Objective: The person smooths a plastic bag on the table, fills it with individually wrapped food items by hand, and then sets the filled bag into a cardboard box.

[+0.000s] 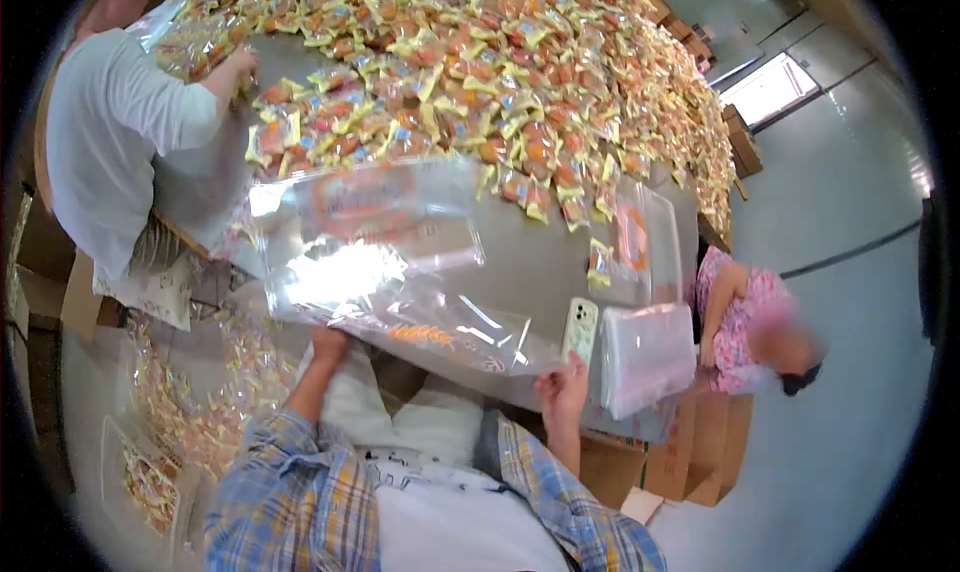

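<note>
A large clear plastic bag (440, 302) with orange print spreads across the near side of the table, glaring brightly at its left. My right hand (566, 380) pinches the bag's near right corner. My left hand (332, 344) is closed at its near left edge, with the fingertips hidden by the plastic. Just beyond my right hand lies a phone (580, 324) in a patterned case. Beside it rests a stack of clear plastic bags (648, 357). Past the bag, many small wrapped snacks (430, 92) in yellow-ended packets are heaped over the table.
At the left a co-worker in a white top (110, 132) reaches to the heap. Another person in a pink patterned top (735, 307) is at the right. Cardboard boxes (705, 447) stand below the table's right edge. More packets (190, 382) lie low at left.
</note>
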`<action>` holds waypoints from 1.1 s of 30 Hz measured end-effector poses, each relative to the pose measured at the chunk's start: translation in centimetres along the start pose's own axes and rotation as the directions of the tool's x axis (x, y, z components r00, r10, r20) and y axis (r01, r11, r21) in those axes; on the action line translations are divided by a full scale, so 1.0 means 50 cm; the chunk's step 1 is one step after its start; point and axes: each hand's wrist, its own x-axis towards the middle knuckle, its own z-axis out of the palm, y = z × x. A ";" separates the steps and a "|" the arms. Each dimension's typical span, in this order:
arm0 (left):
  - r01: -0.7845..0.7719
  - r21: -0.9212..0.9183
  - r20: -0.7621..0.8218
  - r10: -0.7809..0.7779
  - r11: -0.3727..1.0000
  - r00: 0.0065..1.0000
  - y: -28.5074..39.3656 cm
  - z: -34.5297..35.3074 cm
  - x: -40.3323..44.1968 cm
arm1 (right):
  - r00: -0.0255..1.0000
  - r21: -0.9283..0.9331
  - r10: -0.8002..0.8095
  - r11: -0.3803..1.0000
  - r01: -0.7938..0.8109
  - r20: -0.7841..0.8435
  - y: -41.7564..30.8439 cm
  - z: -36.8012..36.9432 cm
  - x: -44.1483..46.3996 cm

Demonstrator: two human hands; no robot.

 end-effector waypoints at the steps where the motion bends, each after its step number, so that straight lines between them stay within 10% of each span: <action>1: 0.032 -0.264 -0.037 -0.043 0.964 0.998 -0.034 -0.005 -0.037 | 0.998 0.007 -0.056 0.998 0.056 -0.012 -0.016 -0.006 -0.006; 5: 0.072 -0.844 -0.034 -0.188 0.531 0.982 0.130 -0.179 -0.171 | 0.979 0.088 -0.204 0.975 0.205 -0.016 -0.072 -0.007 0.013; 12: 0.424 -0.905 0.424 0.067 0.004 0.903 0.262 -0.339 -0.257 | 0.887 0.221 -0.432 0.892 0.394 0.162 -0.111 0.018 -0.003; 16: 0.238 -0.934 0.278 0.123 0.266 0.953 0.268 -0.371 -0.267 | 0.916 0.164 -0.346 0.934 0.317 0.203 -0.117 0.015 -0.055; 17: 0.261 -0.946 0.290 0.140 0.194 0.947 0.261 -0.380 -0.274 | 0.896 -0.067 -0.388 0.910 0.410 0.216 -0.103 0.008 -0.062; 20: 0.160 -0.745 0.207 -0.003 0.647 0.978 0.315 -0.405 -0.286 | 0.850 -0.552 -0.422 0.647 0.526 0.315 -0.037 -0.004 -0.104; 24: 0.125 -0.731 0.088 -0.089 0.671 0.992 0.321 -0.365 -0.255 | 0.712 -0.675 -0.359 0.246 0.695 0.603 0.036 0.027 -0.164; 33: 0.006 -0.566 0.013 0.002 0.824 1.000 0.384 -0.433 -0.129 | 0.624 -0.675 -0.291 -0.123 0.727 0.725 0.166 0.078 -0.073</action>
